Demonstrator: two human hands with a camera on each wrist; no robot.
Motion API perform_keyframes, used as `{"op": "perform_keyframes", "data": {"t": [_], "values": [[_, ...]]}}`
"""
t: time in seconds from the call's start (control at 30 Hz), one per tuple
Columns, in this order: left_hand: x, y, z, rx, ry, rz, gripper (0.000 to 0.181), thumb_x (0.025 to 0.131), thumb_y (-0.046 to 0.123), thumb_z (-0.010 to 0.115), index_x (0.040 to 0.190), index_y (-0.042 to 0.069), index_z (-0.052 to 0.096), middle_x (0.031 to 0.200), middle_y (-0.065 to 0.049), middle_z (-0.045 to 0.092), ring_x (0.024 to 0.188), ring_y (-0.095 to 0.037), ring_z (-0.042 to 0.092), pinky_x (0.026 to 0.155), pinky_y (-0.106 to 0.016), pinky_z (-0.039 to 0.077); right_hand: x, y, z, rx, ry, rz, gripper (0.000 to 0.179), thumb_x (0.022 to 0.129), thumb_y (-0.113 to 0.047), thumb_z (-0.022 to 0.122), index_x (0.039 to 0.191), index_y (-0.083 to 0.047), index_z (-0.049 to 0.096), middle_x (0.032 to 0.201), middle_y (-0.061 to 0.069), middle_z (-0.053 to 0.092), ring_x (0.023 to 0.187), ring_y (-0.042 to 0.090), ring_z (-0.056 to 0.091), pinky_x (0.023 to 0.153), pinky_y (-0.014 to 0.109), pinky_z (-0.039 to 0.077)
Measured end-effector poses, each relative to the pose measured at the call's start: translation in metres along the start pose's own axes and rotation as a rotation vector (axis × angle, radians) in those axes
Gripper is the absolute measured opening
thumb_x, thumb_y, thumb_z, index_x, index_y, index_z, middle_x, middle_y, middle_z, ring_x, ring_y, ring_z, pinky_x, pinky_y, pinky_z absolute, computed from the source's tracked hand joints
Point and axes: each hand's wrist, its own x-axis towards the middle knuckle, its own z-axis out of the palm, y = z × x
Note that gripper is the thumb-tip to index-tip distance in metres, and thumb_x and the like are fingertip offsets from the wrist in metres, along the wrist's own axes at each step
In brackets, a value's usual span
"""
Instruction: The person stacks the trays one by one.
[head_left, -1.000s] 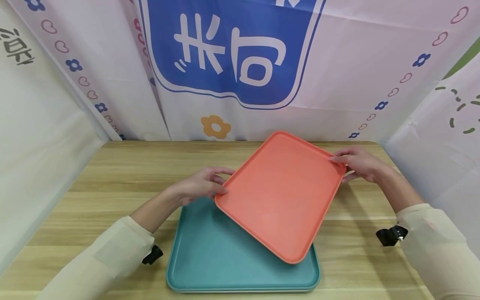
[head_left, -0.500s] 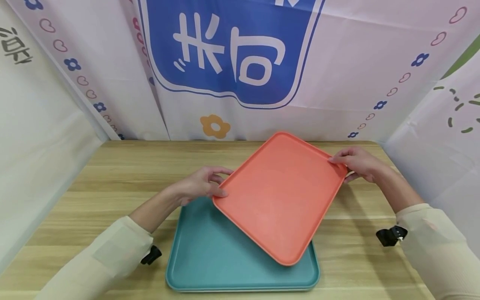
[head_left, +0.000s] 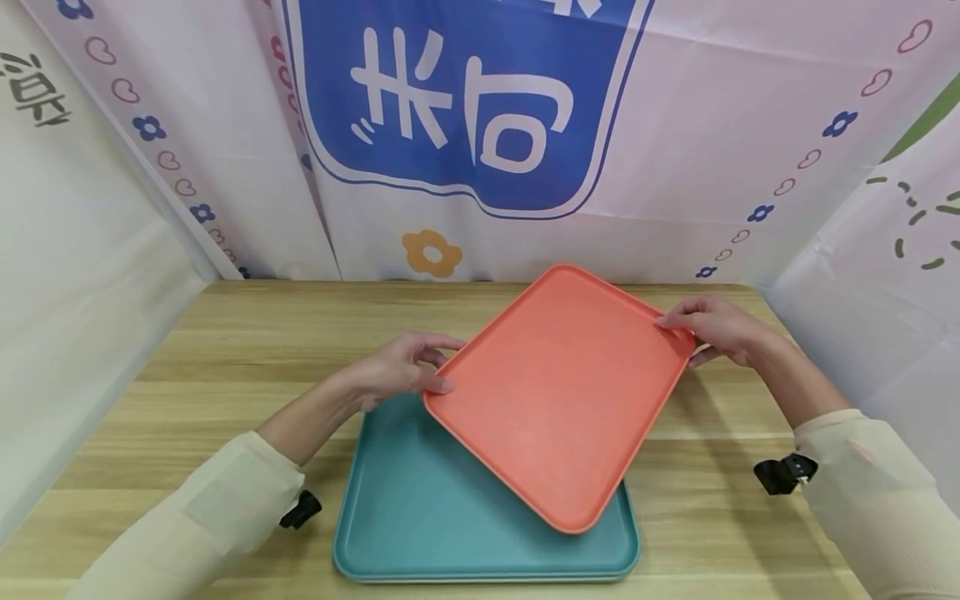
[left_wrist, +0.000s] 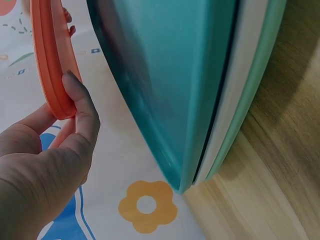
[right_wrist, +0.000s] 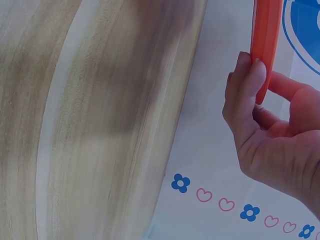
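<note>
An orange-red rectangular tray [head_left: 558, 392] is held up at a slant, turned askew above a teal tray [head_left: 450, 517]. My left hand [head_left: 401, 367] pinches its left corner, thumb on the upper face and fingers beneath. At the right corner, my right hand [head_left: 716, 329] grips the rim the same way. The left wrist view shows the teal tray [left_wrist: 150, 65] lying on a white tray [left_wrist: 232, 95] and a light green tray [left_wrist: 255, 85], stacked on the table. Part of the teal tray is hidden under the orange-red one.
The stack lies near the front of a wood-grain table [head_left: 187, 375]. A white printed cloth [head_left: 712, 150] with a blue sign hangs behind it, and white cloth walls stand at both sides. A black wrist device [head_left: 783, 473] sits at the right sleeve.
Held in both hands, the orange-red tray has shifted very slightly left and its near corner a little toward me. The stacked trays have stayed in place.
</note>
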Motion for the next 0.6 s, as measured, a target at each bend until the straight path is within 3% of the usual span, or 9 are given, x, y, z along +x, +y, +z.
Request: {"op": "perform_keyframes", "data": {"t": [0.13, 0.33, 0.6], "values": [[-0.0005, 0.0007, -0.0006, 0.011, 0.01, -0.006, 0.058, 0.095, -0.004, 0.066, 0.15, 0.0, 0.051, 0.116, -0.02, 0.063, 0.097, -0.027, 0.064, 0.082, -0.032, 0.061, 0.0005, 0.0003, 0.0008, -0.021, 0.002, -0.02, 0.034, 0.105, -0.027, 0.063, 0.117, 0.004, 0.066, 0.083, 0.003, 0.067, 0.07, 0.018, 0.068, 0.064, 0.039, 0.064], [-0.0008, 0.0013, -0.001, 0.031, 0.03, -0.015, 0.056, 0.096, -0.001, 0.067, 0.15, 0.002, 0.052, 0.117, -0.018, 0.063, 0.102, -0.029, 0.061, 0.083, -0.032, 0.06, 0.0019, 0.0016, 0.0024, -0.06, -0.004, -0.057, 0.046, 0.103, -0.026, 0.065, 0.134, 0.008, 0.059, 0.086, 0.005, 0.071, 0.065, 0.017, 0.068, 0.06, 0.037, 0.063], [-0.0008, 0.002, -0.0025, 0.027, 0.039, -0.03, 0.052, 0.1, 0.002, 0.065, 0.15, 0.003, 0.053, 0.116, -0.018, 0.063, 0.097, -0.027, 0.063, 0.08, -0.03, 0.06, 0.002, 0.0017, 0.0046, -0.06, -0.048, -0.057, 0.044, 0.103, -0.027, 0.065, 0.131, 0.008, 0.061, 0.087, 0.004, 0.069, 0.067, 0.016, 0.068, 0.062, 0.037, 0.063]]}}
